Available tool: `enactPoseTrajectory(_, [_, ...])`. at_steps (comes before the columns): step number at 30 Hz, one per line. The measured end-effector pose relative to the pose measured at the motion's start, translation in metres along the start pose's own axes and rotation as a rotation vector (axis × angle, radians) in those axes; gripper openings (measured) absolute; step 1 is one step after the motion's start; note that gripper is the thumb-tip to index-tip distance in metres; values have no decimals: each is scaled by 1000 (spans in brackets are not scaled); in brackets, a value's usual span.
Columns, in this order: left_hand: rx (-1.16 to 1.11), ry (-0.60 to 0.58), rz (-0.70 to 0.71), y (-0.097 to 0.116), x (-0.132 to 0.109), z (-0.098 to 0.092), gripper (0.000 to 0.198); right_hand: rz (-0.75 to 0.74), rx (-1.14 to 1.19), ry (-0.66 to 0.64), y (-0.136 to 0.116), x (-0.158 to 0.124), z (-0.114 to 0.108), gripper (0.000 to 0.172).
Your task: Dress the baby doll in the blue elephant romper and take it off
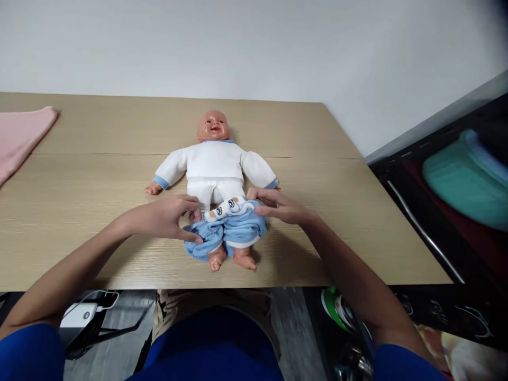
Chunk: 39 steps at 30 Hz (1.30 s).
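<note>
A baby doll (215, 164) lies on its back in the middle of the wooden table (99, 180), head toward the wall, in a white top with blue cuffs. Blue trousers (234, 227) with a printed waistband are bunched around its lower legs, and its bare feet stick out below. My left hand (170, 217) pinches the left side of the trousers, fingers curled on the cloth. My right hand (278, 205) grips the right side of the waistband near the doll's hip.
A pink cloth (19, 140) lies at the table's far left edge. A dark cabinet with a teal object (464, 182) stands to the right. A white device with a cable (81, 315) sits on the floor below the table's front edge.
</note>
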<state>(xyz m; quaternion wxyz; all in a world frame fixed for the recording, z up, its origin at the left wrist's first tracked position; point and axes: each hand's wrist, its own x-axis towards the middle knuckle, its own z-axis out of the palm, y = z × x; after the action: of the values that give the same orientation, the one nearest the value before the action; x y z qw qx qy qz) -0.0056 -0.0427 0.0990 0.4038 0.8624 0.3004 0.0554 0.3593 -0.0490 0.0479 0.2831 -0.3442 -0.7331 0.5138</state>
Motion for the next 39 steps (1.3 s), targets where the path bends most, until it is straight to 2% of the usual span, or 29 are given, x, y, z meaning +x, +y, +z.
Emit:
enactPoseTrajectory(5, [-182,-112,85,-19,7,-4,29,60,246,198,36,11,16,58])
enactPoseTrajectory(7, [-298,-116,108,-31,8,-1,28,87,313,266,45,13,25,60])
enactPoseTrajectory(10, [-487,-14,66,-51,10,9,29,102,364,320,50,14,34,63])
enactPoseTrajectory(13, [-583,54,8,-58,12,20,35,125,325,296,51,10,33,60])
enactPoseTrajectory(16, [-507,95,-12,-53,12,23,35,142,205,206,50,2,26,54])
enactPoseTrajectory(19, [-272,183,49,-50,12,21,33,88,93,157,45,-2,21,46])
enactPoseTrajectory(21, [-123,307,109,-52,13,22,32,18,45,228,40,0,22,46])
enactPoseTrajectory(23, [-25,475,150,-55,14,25,28,-62,1,377,37,5,28,47])
enactPoseTrajectory(26, [-17,637,160,-61,19,35,29,-149,-37,545,39,14,38,43])
enactPoseTrajectory(32, [-326,771,-1,-78,41,51,50,-99,15,619,61,42,42,40])
enactPoseTrajectory(36, [-566,726,-96,-85,56,51,63,-85,94,697,71,72,38,50])
enactPoseTrajectory(39, [-541,746,-111,-82,53,48,60,-39,180,655,68,77,36,57])
